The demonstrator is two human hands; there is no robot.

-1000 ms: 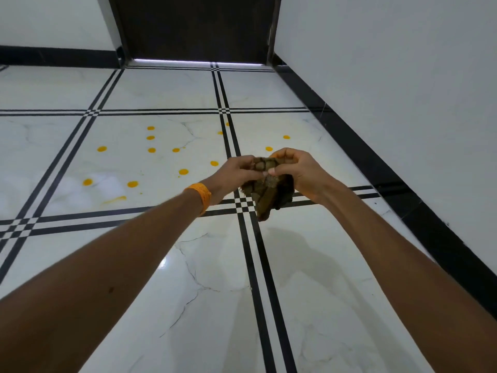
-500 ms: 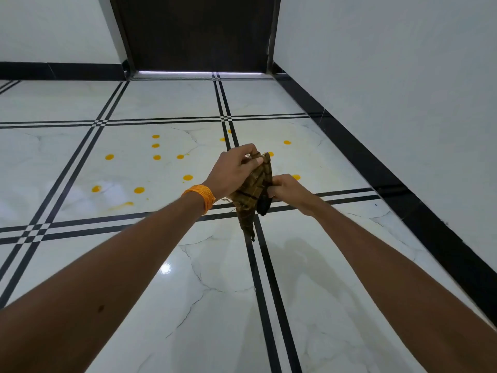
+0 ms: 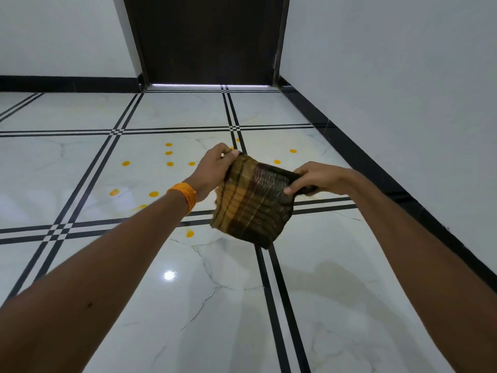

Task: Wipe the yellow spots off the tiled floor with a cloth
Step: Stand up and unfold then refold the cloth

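Note:
A brown and yellow checked cloth (image 3: 252, 203) hangs spread out in the air between my hands, above the white marble-look tiled floor (image 3: 215, 305). My left hand (image 3: 212, 170), with an orange band at the wrist, pinches the cloth's upper left corner. My right hand (image 3: 314, 179) grips its upper right corner. Several yellow spots (image 3: 169, 164) dot the tile beyond my left hand, one more yellow spot (image 3: 190, 233) lies nearer, just below the black tile lines, and two others (image 3: 293, 151) lie on the tile to the right. The cloth hides part of the floor behind it.
A dark door (image 3: 207, 39) closes the far end of the floor. A white wall with a black skirting (image 3: 390, 184) runs along the right side. Black double lines (image 3: 277, 305) divide the tiles. A yellowish smear (image 3: 139, 207) lies near my left wrist.
The cloth was bunched between my hands, then hung in a narrow fold. My hands have moved apart and the cloth is now stretched out wide. The view has tilted up slightly.

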